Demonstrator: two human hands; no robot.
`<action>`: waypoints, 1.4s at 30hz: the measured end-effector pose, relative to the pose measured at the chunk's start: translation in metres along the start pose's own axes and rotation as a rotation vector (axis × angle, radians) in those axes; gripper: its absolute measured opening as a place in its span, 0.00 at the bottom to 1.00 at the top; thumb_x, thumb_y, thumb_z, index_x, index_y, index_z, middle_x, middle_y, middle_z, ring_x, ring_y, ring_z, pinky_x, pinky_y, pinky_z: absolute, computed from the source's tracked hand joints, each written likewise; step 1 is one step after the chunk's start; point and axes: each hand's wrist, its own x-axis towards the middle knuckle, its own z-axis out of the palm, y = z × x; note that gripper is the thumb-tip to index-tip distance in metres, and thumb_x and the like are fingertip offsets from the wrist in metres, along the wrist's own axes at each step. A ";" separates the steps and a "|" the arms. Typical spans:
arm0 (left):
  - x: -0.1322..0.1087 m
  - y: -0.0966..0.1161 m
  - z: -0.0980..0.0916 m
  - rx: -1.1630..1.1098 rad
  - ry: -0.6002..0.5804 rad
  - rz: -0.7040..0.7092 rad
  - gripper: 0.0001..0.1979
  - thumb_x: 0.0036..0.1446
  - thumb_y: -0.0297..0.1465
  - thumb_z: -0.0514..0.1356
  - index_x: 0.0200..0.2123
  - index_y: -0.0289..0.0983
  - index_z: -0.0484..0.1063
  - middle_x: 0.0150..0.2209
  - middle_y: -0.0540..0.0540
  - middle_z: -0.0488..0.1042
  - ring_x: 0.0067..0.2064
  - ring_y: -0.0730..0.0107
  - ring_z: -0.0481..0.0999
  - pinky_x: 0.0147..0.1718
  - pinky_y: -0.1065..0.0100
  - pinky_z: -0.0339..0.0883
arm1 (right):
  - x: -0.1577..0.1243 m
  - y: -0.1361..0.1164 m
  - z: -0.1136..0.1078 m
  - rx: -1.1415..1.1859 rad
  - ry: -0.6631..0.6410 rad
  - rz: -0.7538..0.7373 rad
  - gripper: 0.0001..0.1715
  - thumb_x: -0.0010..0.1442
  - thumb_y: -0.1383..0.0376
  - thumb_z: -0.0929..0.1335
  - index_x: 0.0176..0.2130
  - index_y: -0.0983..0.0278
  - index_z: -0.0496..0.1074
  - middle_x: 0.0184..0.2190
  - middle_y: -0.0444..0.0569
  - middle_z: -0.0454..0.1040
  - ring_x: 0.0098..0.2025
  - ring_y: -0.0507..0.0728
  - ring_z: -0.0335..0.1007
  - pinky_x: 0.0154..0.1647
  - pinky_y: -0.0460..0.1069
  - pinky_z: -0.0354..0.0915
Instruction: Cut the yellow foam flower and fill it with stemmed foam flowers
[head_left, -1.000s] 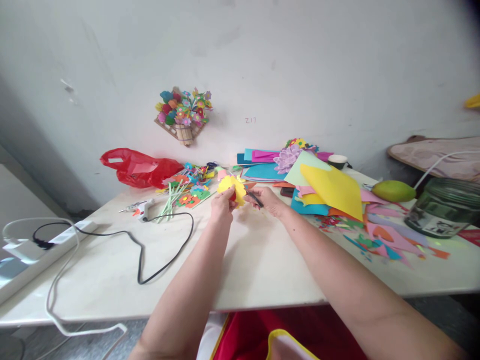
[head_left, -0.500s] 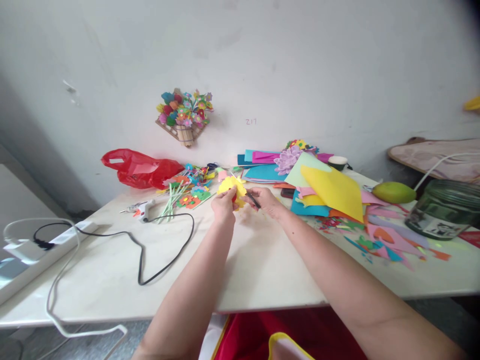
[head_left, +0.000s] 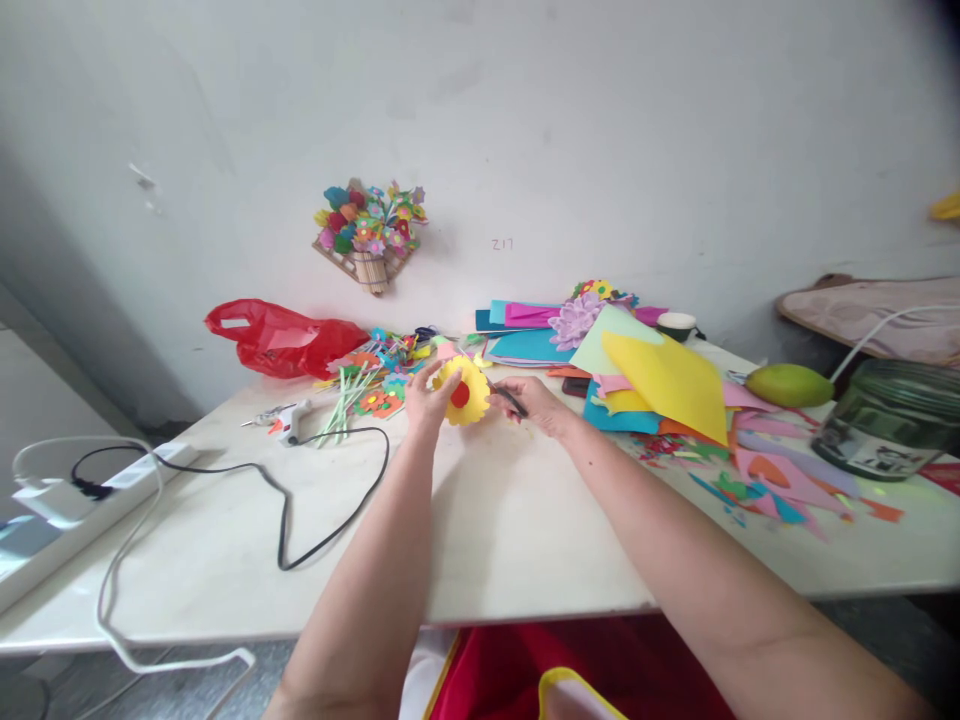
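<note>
My left hand (head_left: 427, 398) holds a yellow foam flower (head_left: 466, 390) with a red centre, turned so its face shows toward me. My right hand (head_left: 536, 402) is closed on dark scissors (head_left: 508, 398), whose blades point at the flower's right edge. Both hands hover just above the pale table (head_left: 480, 520), near its far middle.
A glue gun (head_left: 289, 420) with a black cord lies left of the hands. Foam flowers and green stems (head_left: 367, 380) sit behind them, beside a red plastic bag (head_left: 281, 335). Coloured foam sheets (head_left: 660, 375), scraps, a green mango (head_left: 787, 383) and a glass jar (head_left: 885, 415) fill the right.
My left hand has turned the flower so its red centre now faces me. The right hand with the scissors has stayed at the flower's right side.
</note>
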 end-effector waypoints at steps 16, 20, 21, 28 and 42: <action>0.000 -0.007 -0.001 -0.512 -0.225 -0.279 0.18 0.29 0.36 0.73 0.19 0.36 0.67 0.19 0.51 0.72 0.20 0.75 0.70 0.21 0.73 0.60 | 0.000 0.001 0.000 -0.011 -0.045 0.015 0.17 0.42 0.59 0.74 0.30 0.68 0.71 0.15 0.37 0.64 0.15 0.44 0.54 0.14 0.41 0.50; -0.001 -0.004 0.000 -0.532 -0.220 -0.316 0.18 0.29 0.36 0.73 0.22 0.35 0.70 0.20 0.50 0.73 0.21 0.73 0.71 0.22 0.72 0.62 | -0.001 0.001 0.000 -0.020 -0.040 0.012 0.18 0.42 0.59 0.74 0.30 0.67 0.71 0.16 0.37 0.64 0.15 0.44 0.54 0.14 0.41 0.52; -0.001 -0.003 0.000 -0.539 -0.241 -0.315 0.18 0.29 0.36 0.73 0.24 0.35 0.72 0.22 0.49 0.74 0.22 0.72 0.72 0.24 0.71 0.63 | -0.001 0.000 0.000 -0.024 -0.039 0.010 0.18 0.42 0.59 0.74 0.30 0.67 0.71 0.16 0.37 0.64 0.15 0.44 0.54 0.14 0.41 0.52; -0.002 -0.001 0.000 -0.575 -0.308 -0.330 0.18 0.30 0.37 0.73 0.25 0.34 0.74 0.23 0.47 0.75 0.23 0.71 0.73 0.25 0.70 0.65 | -0.002 -0.002 0.002 -0.011 -0.036 -0.007 0.22 0.42 0.58 0.75 0.35 0.67 0.70 0.14 0.36 0.64 0.15 0.45 0.55 0.13 0.41 0.54; -0.012 0.011 0.010 -0.650 -0.209 -0.382 0.18 0.29 0.34 0.72 0.24 0.33 0.72 0.23 0.48 0.75 0.23 0.71 0.73 0.26 0.70 0.65 | 0.000 -0.001 0.003 0.014 -0.027 -0.017 0.26 0.39 0.55 0.76 0.34 0.65 0.67 0.16 0.37 0.65 0.15 0.45 0.59 0.12 0.40 0.56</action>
